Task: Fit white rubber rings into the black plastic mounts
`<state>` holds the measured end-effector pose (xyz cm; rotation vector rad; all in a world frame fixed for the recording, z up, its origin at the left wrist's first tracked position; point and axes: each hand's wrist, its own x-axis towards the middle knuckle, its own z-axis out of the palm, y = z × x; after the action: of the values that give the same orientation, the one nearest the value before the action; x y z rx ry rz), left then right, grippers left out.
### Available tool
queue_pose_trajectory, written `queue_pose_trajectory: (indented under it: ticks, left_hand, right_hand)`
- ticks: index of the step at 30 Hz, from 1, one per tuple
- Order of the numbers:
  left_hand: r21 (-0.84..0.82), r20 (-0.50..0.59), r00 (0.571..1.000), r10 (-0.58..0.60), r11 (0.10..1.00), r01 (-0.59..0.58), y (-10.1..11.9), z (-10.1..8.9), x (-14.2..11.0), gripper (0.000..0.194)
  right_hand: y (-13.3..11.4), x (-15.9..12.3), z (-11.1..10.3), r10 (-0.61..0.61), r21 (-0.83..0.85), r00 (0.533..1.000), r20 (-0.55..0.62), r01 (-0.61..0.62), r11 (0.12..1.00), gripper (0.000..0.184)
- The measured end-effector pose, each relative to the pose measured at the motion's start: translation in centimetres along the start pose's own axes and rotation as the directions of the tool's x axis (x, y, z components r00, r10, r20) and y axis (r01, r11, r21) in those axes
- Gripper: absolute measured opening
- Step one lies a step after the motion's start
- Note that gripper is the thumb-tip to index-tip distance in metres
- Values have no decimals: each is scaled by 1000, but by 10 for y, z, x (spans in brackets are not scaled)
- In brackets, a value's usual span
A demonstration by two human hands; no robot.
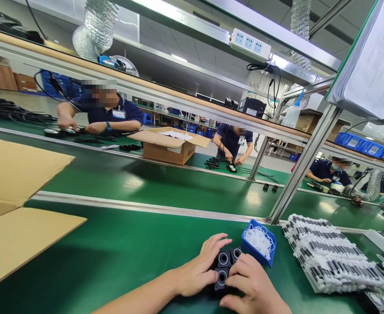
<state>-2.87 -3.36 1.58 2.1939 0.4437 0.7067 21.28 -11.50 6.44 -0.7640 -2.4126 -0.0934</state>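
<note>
Both of my hands rest on a cluster of small black plastic parts (pixel 225 264) with round white-ringed holes, lying on the green bench near its front edge. My left hand (pixel 200 268) lies over the left side of the cluster, fingers curled around it. My right hand (pixel 252 285) covers the right side, fingers bent and pressing on the parts. Just beyond the parts stands a small blue bin (pixel 247 244) filled with thin white rings (pixel 260 240).
A stack of white-and-black components (pixel 332 255) lies to the right. Open cardboard box flaps (pixel 18 209) fill the left. A metal post (pixel 296 179) rises behind the bin. Across the conveyor stand a cardboard box (pixel 167 146) and several seated workers handling cables.
</note>
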Motion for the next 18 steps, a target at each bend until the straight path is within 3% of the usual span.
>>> queue_pose_trajectory:
  ticks: [2, 4, 7, 12, 18]
  left_hand:
    - [-2, -99, 995, -18, 1000, 18, -1, 0, 1, 83]
    - [43, -245, 969, -21, 999, 33, -2, -1, 2, 55]
    - [159, -387, 920, 63, 987, 0, -1, -1, 3, 29]
    - [307, -420, 857, 300, 935, -177, 5, 2, 2, 28]
    - [298, -469, 831, 300, 939, -171, 4, 2, 2, 29]
  right_hand:
    - [1, 0, -3, 93, -3, 996, 5, -93, 996, 47]
    - [3, -2, -5, 223, -48, 974, 29, -221, 974, 66]
    - [7, -3, -4, 340, -104, 936, 91, -330, 938, 77]
    - [8, 0, -1, 358, -161, 911, 205, -329, 930, 87]
    - [3, 9, -3, 302, -192, 916, 264, -257, 947, 89]
